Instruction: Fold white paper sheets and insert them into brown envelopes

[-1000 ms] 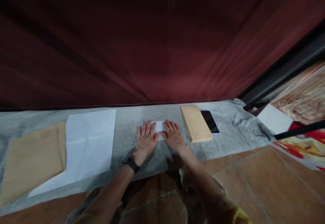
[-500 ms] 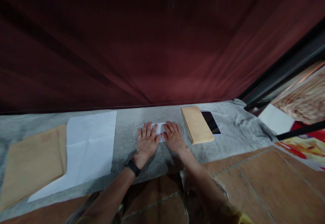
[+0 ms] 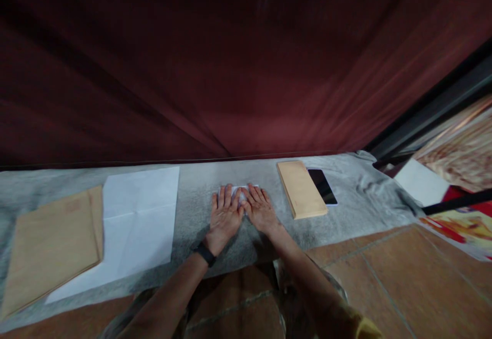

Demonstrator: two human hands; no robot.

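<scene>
A small white piece of paper (image 3: 243,195) lies on the grey cloth (image 3: 200,180), mostly covered by my hands. My left hand (image 3: 225,217) is pressed flat on its left part, fingers stretched forward; a black band circles that wrist. On the right part rests my right hand (image 3: 263,212), also flat with the fingers extended. The two thumbs nearly meet over the paper. Just right of my right hand is a stack of tan envelopes (image 3: 302,189), partly covering a dark-screened phone or tablet (image 3: 323,186).
At the left, larger brown envelopes (image 3: 54,247) overlap white paper sheets (image 3: 138,221) with fold creases. A dark red curtain (image 3: 246,98) hangs behind the cloth. Brown floor tiles (image 3: 415,277) show in front. A black frame (image 3: 430,108) and a printed sheet (image 3: 465,226) stand at the right.
My hands have come closer together over the small paper, so less of it shows between them. The whole view has shifted slightly.
</scene>
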